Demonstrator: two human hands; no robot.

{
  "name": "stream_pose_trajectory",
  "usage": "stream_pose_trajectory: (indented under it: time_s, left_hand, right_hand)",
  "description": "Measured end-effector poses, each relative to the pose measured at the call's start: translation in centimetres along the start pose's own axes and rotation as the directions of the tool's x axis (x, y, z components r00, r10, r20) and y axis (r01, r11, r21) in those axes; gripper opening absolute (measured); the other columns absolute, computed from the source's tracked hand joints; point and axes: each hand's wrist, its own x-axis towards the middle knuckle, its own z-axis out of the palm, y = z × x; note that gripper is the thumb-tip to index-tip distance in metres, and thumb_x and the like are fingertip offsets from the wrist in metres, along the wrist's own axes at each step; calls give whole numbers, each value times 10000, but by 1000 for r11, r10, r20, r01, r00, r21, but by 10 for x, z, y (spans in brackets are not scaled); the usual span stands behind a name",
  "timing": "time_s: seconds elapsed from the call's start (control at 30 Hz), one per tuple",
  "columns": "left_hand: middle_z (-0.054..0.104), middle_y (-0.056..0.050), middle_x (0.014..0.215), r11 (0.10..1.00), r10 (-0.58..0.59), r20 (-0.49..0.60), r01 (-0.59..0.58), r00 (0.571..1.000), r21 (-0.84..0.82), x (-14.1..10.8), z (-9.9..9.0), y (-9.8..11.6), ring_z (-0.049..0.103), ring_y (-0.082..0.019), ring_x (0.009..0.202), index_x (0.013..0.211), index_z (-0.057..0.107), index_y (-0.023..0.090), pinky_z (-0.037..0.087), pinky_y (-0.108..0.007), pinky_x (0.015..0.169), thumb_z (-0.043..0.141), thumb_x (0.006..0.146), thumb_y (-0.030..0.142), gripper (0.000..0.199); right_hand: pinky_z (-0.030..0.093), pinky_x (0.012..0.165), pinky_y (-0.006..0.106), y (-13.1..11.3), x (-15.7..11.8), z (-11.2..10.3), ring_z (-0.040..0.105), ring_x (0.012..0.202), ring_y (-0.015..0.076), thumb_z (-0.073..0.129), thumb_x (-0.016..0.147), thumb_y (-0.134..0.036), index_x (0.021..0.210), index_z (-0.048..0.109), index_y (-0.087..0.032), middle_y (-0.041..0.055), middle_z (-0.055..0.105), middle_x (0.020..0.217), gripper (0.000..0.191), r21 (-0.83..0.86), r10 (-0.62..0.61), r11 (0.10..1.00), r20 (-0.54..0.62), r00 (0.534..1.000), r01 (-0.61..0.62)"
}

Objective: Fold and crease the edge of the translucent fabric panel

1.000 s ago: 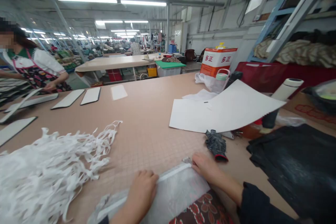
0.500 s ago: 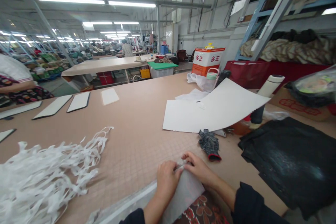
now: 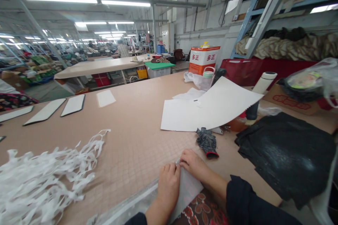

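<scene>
Bag (image 3: 303,86) atop cardboard carton (image 3: 290,103); left hand (image 3: 168,190) pressing white sheet (image 3: 188,191), right hand (image 3: 191,164) pinching its corner.

Brown cloth with red floral print (image 3: 202,211); pale translucent white sheet (image 3: 188,191); dark grey-black knit glove with red cuff (image 3: 207,142); tan grid-patterned tabletop (image 3: 126,126); white ribbon strips (image 3: 44,182).

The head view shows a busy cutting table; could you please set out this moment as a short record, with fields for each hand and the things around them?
Left hand: on a pale fabric piece
Right hand: fingers at a small metal tab
Under the fabric: brown floral cloth
Nearby: dark glove with red cuff; white strips; black fabric
</scene>
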Motion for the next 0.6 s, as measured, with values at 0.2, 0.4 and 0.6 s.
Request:
stream_pose_trajectory:
  time_s: [0.2, 0.4, 0.6]
  left_hand:
    - [560, -54, 962, 999, 29, 19, -30, 999, 39, 0, -3, 2, 503, -201, 859, 1100, 510, 151, 417, -357, 742, 446, 833, 104, 279]
    - [560, -56, 968, 999, 25, 37, -27, 999, 40, 1, -4, 3, 502, -204, 862, 1106, 509, 162, 410, -357, 738, 440, 838, 121, 279]
    - [563, -60, 969, 998, 37, 43, -39, 998, 44, 2, -3, 3, 499, -207, 858, 1109, 510, 149, 413, -359, 737, 431, 842, 129, 279]
  right_hand:
    - [372, 705, 250, -3, 13, -5, 501, 763, 151, 506, 734, -166, 675, 579, -173, 24, 570, 751, 94, -21, 55, 998, 70, 996, -54]
    - [367, 674, 233, -2, 15, -1, 506, 743, 146, 488, 670, -108, 696, 566, -173, 18, 581, 748, 105, -22, 96, 995, 93, 991, -94]
    - [346, 633, 232, -1, 20, -2, 502, 711, 145, 494, 651, -104, 726, 566, -168, 19, 592, 734, 122, -31, 115, 993, 122, 986, -112]
